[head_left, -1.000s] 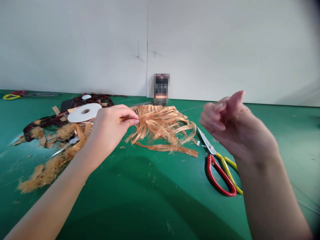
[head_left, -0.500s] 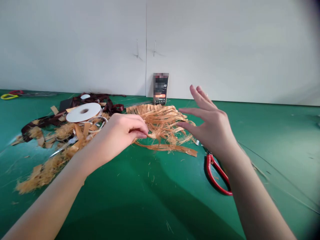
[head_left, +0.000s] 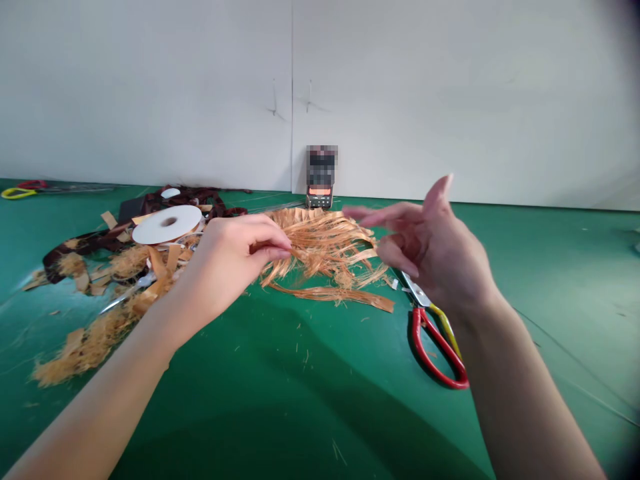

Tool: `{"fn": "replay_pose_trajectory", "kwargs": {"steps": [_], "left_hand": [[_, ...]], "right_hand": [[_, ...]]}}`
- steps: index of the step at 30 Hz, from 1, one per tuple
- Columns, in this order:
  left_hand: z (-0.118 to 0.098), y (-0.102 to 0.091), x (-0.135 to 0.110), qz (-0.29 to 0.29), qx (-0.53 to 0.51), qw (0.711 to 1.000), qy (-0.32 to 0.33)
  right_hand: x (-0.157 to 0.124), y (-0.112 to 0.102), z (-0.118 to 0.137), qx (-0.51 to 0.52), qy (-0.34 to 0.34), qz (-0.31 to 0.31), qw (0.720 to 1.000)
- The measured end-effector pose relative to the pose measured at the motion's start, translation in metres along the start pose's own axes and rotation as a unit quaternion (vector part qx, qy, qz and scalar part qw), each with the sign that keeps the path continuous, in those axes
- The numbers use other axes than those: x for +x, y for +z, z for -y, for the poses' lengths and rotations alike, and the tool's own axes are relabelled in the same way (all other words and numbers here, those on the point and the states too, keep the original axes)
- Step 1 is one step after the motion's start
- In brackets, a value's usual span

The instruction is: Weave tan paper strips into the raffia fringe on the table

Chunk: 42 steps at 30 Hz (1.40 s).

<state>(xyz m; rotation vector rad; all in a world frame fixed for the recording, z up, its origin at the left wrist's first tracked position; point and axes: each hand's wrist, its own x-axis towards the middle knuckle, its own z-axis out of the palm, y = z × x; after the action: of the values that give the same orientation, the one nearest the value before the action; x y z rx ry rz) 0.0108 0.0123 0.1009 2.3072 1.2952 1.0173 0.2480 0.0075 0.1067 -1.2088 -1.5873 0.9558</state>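
Note:
My left hand (head_left: 240, 257) is closed in a pinch at the left side of a heap of frayed tan ribbon strips (head_left: 325, 237). A fringed piece of ribbon (head_left: 301, 255) comes out from between its thumb and fingers. To the right, my right hand (head_left: 425, 243) is turned with its thumb raised and its fingers apart, a little smeared by motion. Nothing shows in it. Below it lies a pair of scissors (head_left: 420, 300) with one red and one yellow handle. One loose frayed strip (head_left: 345, 298) lies in front of the heap.
On the left are a white ribbon spool (head_left: 167, 225), dark brown ribbon (head_left: 75, 248) and fluffy tan scraps (head_left: 85, 353). Another pair of scissors (head_left: 20, 192) lies far left. A phone (head_left: 321, 177) leans against the white wall (head_left: 450, 100) behind the green table (head_left: 280, 400).
My right hand has turned over, its thumb now pointing up, uncovering more of the scissors. My left hand has shifted slightly up and left with the ribbon piece.

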Motion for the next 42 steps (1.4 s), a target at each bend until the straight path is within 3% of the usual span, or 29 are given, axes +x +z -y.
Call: {"fn": "replay_pose_trajectory", "kwargs": {"steps": [3, 6, 9, 12, 15, 19, 23, 26, 28, 30, 32, 34, 36, 40, 42], "left_hand": [[-0.002, -0.001, 0.000, -0.023, 0.025, 0.999, -0.001], [-0.002, -0.001, 0.000, -0.035, 0.041, 0.999, -0.002], [0.001, 0.000, 0.000, -0.027, 0.034, 0.999, 0.006], [0.004, 0.001, 0.000, 0.010, 0.016, 1.000, 0.020], [0.005, 0.003, -0.001, 0.062, -0.003, 0.997, 0.040], [0.005, 0.006, -0.001, 0.104, 0.000, 0.992, 0.074], [0.003, 0.007, -0.001, 0.111, 0.011, 0.990, 0.081], [0.003, 0.006, -0.001, 0.106, 0.024, 0.991, 0.076], [0.004, 0.006, -0.001, 0.108, 0.034, 0.991, 0.072], [0.006, 0.005, -0.001, 0.113, 0.045, 0.990, 0.071], [0.008, 0.005, 0.000, 0.115, 0.050, 0.990, 0.071], [0.009, 0.005, 0.000, 0.103, 0.050, 0.991, 0.067], [0.008, 0.005, 0.001, 0.076, 0.050, 0.994, 0.066], [0.006, 0.005, 0.002, 0.012, 0.074, 0.993, 0.089], [0.005, 0.006, 0.002, -0.017, 0.090, 0.992, 0.092]], "right_hand": [[-0.002, -0.002, 0.000, 0.007, 0.049, 0.050, 0.998], [-0.004, -0.004, 0.002, -0.054, 0.068, 0.127, 0.988], [-0.006, -0.007, 0.003, 0.012, 0.048, 0.178, 0.983], [-0.007, -0.007, 0.001, 0.132, 0.006, 0.132, 0.982], [-0.006, -0.003, -0.003, 0.136, -0.050, 0.065, 0.987], [-0.001, 0.003, -0.012, -0.047, -0.132, 0.009, 0.990], [0.003, 0.007, -0.018, -0.271, -0.179, -0.080, 0.942], [0.003, 0.010, -0.016, -0.302, -0.187, -0.102, 0.929], [0.002, 0.012, -0.012, -0.224, -0.158, -0.075, 0.959], [0.001, 0.012, -0.009, -0.072, -0.109, -0.027, 0.991], [0.001, 0.010, -0.006, 0.096, -0.058, 0.029, 0.993], [0.002, 0.007, -0.006, 0.202, -0.021, 0.076, 0.976], [0.002, 0.005, -0.005, 0.211, 0.014, 0.104, 0.972], [0.003, 0.004, -0.005, 0.064, 0.096, 0.073, 0.991], [0.002, 0.003, -0.006, 0.015, 0.139, 0.117, 0.983]]}}
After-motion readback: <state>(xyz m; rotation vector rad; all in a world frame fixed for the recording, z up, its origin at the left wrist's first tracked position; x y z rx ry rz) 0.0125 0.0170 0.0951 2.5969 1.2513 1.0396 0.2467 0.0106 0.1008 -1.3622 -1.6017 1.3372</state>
